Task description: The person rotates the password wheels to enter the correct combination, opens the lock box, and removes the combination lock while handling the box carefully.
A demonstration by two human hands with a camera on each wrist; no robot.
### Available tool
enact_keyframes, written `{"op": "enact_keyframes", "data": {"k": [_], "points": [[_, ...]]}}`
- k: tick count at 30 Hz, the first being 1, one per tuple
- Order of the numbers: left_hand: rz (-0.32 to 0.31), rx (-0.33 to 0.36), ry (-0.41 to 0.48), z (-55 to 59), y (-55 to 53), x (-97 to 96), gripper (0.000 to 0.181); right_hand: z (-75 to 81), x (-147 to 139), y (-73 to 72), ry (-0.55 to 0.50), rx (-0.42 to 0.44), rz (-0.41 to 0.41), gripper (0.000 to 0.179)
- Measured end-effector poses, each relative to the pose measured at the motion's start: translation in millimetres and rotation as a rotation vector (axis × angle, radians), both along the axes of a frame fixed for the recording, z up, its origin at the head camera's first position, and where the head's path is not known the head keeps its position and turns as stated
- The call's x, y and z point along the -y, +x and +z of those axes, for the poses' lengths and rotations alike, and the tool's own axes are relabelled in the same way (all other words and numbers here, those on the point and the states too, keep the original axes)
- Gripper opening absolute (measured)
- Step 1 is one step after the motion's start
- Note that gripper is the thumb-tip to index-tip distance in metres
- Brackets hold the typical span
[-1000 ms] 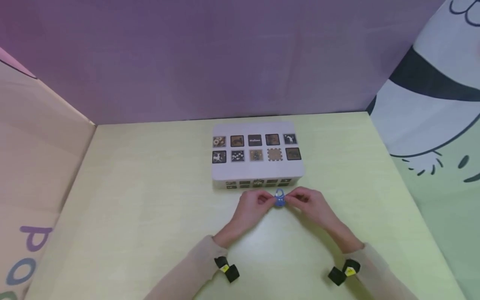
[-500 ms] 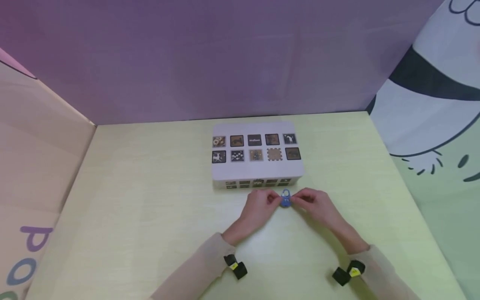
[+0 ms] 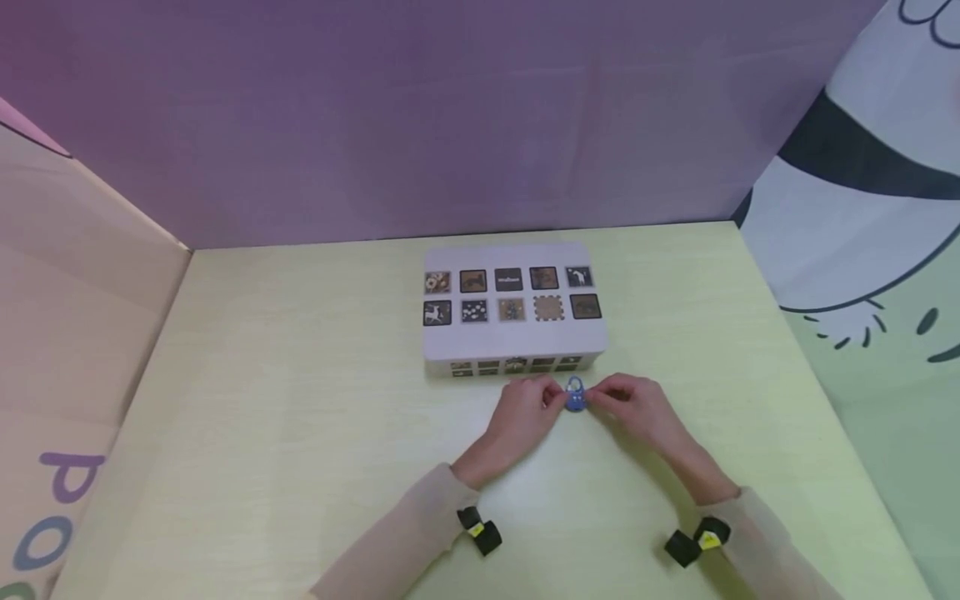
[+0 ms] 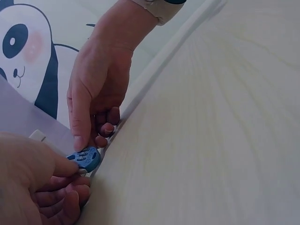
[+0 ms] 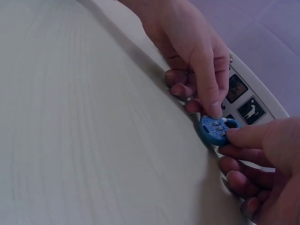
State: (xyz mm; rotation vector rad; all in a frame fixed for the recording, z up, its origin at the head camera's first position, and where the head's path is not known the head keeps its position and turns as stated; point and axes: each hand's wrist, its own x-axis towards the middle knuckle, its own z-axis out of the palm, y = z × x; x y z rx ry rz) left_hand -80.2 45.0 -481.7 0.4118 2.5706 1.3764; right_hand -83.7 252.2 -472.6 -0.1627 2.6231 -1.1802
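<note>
A small blue combination padlock (image 3: 575,401) is held just in front of the box, its shackle pointing toward the box. My left hand (image 3: 522,414) pinches its left side between thumb and fingers. From the right, my right hand (image 3: 639,410) pinches the opposite side. Number dials show on the face of the padlock (image 5: 216,129) in the right wrist view, with both thumbs at its edges. In the left wrist view, fingers cover part of the padlock (image 4: 87,158). Whether the shackle is locked I cannot tell.
A white box (image 3: 516,337) printed with small square pictures stands right behind the hands. Everything rests on a pale wooden table (image 3: 300,400). A purple wall panel (image 3: 480,117) rises at the back, with printed panels at both sides.
Both hands and the padlock have shifted slightly to the right, the left hand a little more than the right. The grip on the padlock looks much the same, and the box stays put.
</note>
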Motion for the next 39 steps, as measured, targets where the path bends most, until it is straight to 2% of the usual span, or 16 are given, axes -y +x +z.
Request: {"op": "enact_keyframes", "data": {"k": [5, 11, 19, 26, 39], "points": [[-0.01, -0.034, -0.043, -2.2, -2.2, -2.5, 0.012, 1.1, 0.5, -0.7, 0.008, 0.013, -0.01, 0.013], [-0.012, -0.02, -0.05, -3.0, -3.0, -3.8, 0.013, 1.0, -0.3, -2.0, 0.026, 0.023, -0.011, 0.013], [-0.004, -0.036, -0.072, -0.3, -3.9, -4.9, 0.014, 0.5, -0.1, -4.0, 0.037, 0.045, -0.023, 0.013], [-0.001, -0.055, -0.098, -0.4, -4.6, -5.3, 0.014, -1.9, 0.7, -5.7, 0.047, 0.027, -0.019, 0.013], [0.003, -0.044, -0.113, -0.5, -3.9, -6.1, 0.013, -1.4, 2.2, -5.5, 0.046, 0.038, -0.029, 0.014]]}}
